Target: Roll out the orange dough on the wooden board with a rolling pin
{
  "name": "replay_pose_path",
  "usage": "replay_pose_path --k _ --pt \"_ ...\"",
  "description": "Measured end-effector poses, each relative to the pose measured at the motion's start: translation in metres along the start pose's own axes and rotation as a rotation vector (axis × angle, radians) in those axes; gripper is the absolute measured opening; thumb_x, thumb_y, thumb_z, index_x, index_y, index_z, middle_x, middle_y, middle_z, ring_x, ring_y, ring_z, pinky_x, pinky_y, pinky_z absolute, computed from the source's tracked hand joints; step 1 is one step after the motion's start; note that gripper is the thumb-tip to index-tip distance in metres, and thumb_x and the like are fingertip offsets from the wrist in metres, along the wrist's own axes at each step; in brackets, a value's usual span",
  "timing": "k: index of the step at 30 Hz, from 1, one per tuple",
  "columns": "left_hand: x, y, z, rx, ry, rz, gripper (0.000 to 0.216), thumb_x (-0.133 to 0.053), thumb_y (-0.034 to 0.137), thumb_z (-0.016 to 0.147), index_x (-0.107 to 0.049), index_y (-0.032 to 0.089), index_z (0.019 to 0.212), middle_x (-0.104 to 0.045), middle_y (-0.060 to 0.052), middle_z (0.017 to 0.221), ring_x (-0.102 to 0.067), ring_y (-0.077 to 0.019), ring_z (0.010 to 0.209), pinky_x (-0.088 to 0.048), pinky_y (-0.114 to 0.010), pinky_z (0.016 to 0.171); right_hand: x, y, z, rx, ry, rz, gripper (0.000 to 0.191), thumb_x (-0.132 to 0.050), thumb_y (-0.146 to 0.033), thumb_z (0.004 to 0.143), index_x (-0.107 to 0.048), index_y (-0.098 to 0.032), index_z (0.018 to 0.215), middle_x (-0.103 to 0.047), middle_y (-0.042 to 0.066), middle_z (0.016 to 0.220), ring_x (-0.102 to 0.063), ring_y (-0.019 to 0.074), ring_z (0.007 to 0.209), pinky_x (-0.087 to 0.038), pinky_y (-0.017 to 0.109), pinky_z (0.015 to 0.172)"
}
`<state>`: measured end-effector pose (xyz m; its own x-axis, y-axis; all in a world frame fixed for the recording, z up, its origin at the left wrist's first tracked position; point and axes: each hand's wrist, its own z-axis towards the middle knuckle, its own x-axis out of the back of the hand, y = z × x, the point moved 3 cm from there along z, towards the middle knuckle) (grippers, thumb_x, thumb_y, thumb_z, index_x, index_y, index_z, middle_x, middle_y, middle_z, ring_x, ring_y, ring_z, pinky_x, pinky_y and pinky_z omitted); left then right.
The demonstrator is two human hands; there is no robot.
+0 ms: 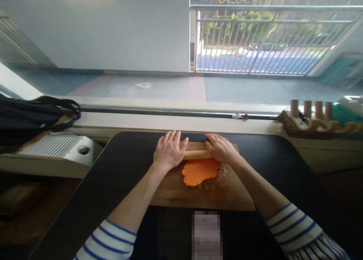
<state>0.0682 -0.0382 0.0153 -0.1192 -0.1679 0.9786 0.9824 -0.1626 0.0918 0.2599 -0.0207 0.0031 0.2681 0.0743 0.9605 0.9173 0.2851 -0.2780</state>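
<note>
A wooden rolling pin (197, 154) lies crosswise over the far part of a flat, uneven sheet of orange dough (200, 172). My left hand (169, 149) rests palm down on the pin's left end, its fingers stretched forward and the thumb apart. On the right end lies my right hand (221, 147), also palm down with fingers extended. Both hands cover the ends of the pin. Beneath the dough is a wooden cutting board (181, 197), with pale floury crumbs (221, 173) scattered at the dough's right and near edges.
The board sits on a dark table (127, 154) below a window ledge (147, 120). A black bag (31, 114) and a white slotted unit (56, 148) are at the left. At the right stands a wooden piece with upright pegs (309, 116). A pixelated patch covers the near edge.
</note>
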Motion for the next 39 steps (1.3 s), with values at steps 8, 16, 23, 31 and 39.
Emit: replay_pose_path --k 8,16,23,31,39 --pt "-0.003 -0.003 0.009 -0.002 0.004 -0.015 0.062 -0.018 0.051 0.095 -0.045 0.013 0.135 -0.050 -0.011 0.140 -0.040 -0.0242 0.132 -0.031 -0.043 0.108 0.002 0.001 0.005 -0.043 0.033 0.019 0.039 -0.033 -0.026 0.091 -0.053 -0.019 0.125 -0.053 0.008 0.136 -0.046 0.0211 0.124 -0.031 0.037 0.105" --pt "0.000 -0.002 0.016 -0.005 0.018 -0.029 0.058 -0.020 0.048 0.095 -0.049 0.014 0.132 -0.053 -0.010 0.137 -0.043 -0.0241 0.129 -0.033 -0.041 0.106 0.002 0.003 0.012 -0.055 0.018 0.010 0.038 -0.033 -0.024 0.090 -0.053 -0.020 0.122 -0.055 0.009 0.133 -0.049 0.0214 0.121 -0.034 0.034 0.102" --pt "0.000 -0.003 0.020 -0.002 0.036 -0.047 0.056 -0.020 0.047 0.096 -0.051 0.013 0.129 -0.056 -0.011 0.133 -0.045 -0.0242 0.126 -0.035 -0.041 0.104 0.001 0.004 0.018 -0.093 0.008 -0.007 0.038 -0.034 -0.024 0.089 -0.054 -0.019 0.122 -0.057 0.010 0.130 -0.051 0.0225 0.118 -0.036 0.034 0.099" --pt "-0.006 -0.007 0.028 0.014 0.051 -0.059 0.052 -0.023 0.047 0.095 -0.056 0.017 0.121 -0.060 -0.009 0.127 -0.050 -0.0233 0.121 -0.036 -0.039 0.102 0.003 0.005 0.024 -0.126 0.016 -0.003 0.040 -0.033 -0.022 0.087 -0.056 -0.018 0.120 -0.061 0.011 0.124 -0.055 0.0236 0.113 -0.038 0.036 0.096" --pt "-0.003 -0.007 0.029 0.052 0.046 -0.055 0.051 -0.022 0.047 0.095 -0.062 0.019 0.108 -0.067 -0.010 0.114 -0.057 -0.0247 0.111 -0.042 -0.040 0.094 0.005 0.006 0.029 -0.154 0.010 -0.043 0.040 -0.032 -0.022 0.089 -0.056 -0.019 0.120 -0.063 0.010 0.120 -0.056 0.0240 0.112 -0.040 0.036 0.093"
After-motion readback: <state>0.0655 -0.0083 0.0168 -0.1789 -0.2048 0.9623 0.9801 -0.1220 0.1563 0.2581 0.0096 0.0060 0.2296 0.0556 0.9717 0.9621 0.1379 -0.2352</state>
